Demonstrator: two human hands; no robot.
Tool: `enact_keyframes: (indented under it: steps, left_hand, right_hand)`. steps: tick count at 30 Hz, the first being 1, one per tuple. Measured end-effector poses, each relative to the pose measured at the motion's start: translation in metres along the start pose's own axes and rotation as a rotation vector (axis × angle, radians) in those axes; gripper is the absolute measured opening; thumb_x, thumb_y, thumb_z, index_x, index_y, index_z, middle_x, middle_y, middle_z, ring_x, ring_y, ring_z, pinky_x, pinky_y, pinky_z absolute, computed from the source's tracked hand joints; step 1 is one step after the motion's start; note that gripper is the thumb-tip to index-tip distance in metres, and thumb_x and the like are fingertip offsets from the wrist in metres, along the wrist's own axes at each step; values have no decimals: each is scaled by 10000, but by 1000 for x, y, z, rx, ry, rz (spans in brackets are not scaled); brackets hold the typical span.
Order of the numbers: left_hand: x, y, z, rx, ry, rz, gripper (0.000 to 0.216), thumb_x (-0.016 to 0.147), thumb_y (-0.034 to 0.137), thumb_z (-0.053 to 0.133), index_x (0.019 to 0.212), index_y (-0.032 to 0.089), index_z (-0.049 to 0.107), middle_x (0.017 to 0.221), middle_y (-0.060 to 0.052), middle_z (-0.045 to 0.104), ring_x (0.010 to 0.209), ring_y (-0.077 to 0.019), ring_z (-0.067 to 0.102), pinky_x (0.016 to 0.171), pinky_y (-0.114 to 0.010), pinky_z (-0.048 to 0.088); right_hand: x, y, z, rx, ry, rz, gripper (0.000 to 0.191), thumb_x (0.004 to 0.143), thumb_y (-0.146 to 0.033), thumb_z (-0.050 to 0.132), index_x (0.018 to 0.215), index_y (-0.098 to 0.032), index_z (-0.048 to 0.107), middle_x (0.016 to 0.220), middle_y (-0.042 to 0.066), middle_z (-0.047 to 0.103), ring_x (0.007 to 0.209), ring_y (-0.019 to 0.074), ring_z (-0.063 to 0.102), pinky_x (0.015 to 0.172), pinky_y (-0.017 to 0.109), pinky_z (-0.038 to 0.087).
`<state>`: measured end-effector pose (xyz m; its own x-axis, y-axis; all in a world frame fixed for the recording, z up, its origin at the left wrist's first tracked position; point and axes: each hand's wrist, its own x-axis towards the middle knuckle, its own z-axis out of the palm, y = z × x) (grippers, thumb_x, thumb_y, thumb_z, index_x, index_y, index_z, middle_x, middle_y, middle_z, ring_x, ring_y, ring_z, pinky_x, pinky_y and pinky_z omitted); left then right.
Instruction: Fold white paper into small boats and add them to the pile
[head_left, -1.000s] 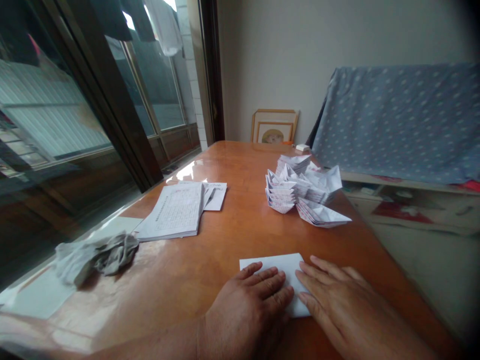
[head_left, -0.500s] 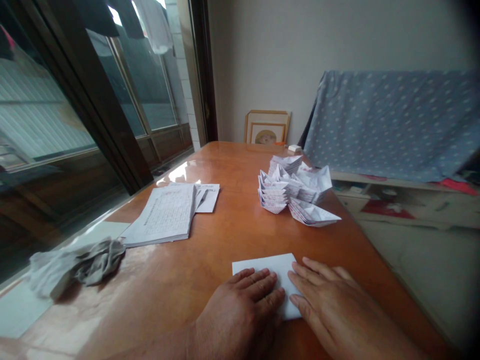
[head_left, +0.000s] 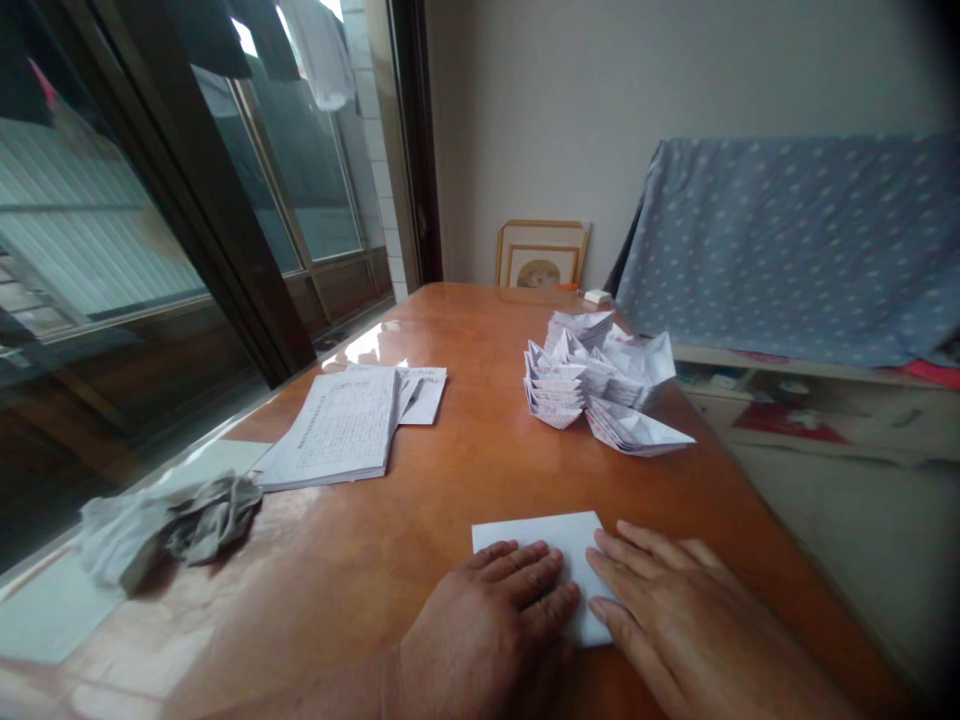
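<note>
Crumpled grey cloth [head_left: 180,525] beside handwritten papers [head_left: 334,430]

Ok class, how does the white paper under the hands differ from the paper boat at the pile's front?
The white paper is a flat rectangle, the paper boat a peaked fold. The white paper looks blank, the boat printed. The left hand and right hand rest on the white paper, not the boat. Both are paper.

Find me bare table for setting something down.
Bare wood runs between the written papers and the folded paper boats, down to the white sheet. Another patch lies between the crumpled grey cloth and the left hand. Crowded: around the boats.
</note>
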<state>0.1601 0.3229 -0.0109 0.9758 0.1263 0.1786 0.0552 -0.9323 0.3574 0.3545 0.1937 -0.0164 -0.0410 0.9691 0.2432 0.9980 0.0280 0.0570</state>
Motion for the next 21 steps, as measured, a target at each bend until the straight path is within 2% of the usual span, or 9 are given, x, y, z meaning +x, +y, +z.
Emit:
enact_keyframes:
  steps: [5,10,18,21]
  left_hand:
    - [-1,-4,3,-7,-7,0,396,997,326,494,1367,210,574,1395,-103,632,1318,-287,573,1140,-461,455]
    - [1,-2,-3,-22,-21,-2,391,990,313,505,1356,204,588,1372,-107,646,1307,-284,582,1146,-445,449]
    - [4,-1,-5,-44,-24,-15,331,981,306,525,1280,214,632,1325,-94,672,1273,-287,603,1129,-455,463]
    - [4,-2,-4,-62,-23,-18,289,977,297,530,1231,227,650,1306,-76,680,1266,-278,603,1132,-450,457]
  right_hand:
    - [0,-1,2,2,20,15,335,936,-279,537,1201,-235,738,1250,94,729,1143,348,679,900,526,553]
    - [-1,-1,4,-8,13,24,338,936,-271,536,1206,-233,736,1255,92,727,1146,341,679,910,519,551]
    - [2,-6,-6,40,-38,85,349,934,-271,528,1209,-234,739,1277,105,714,1150,317,682,937,488,559]
    - [2,-8,-10,53,-73,108,369,946,-276,514,1243,-213,723,1309,121,692,1189,330,662,957,522,553]
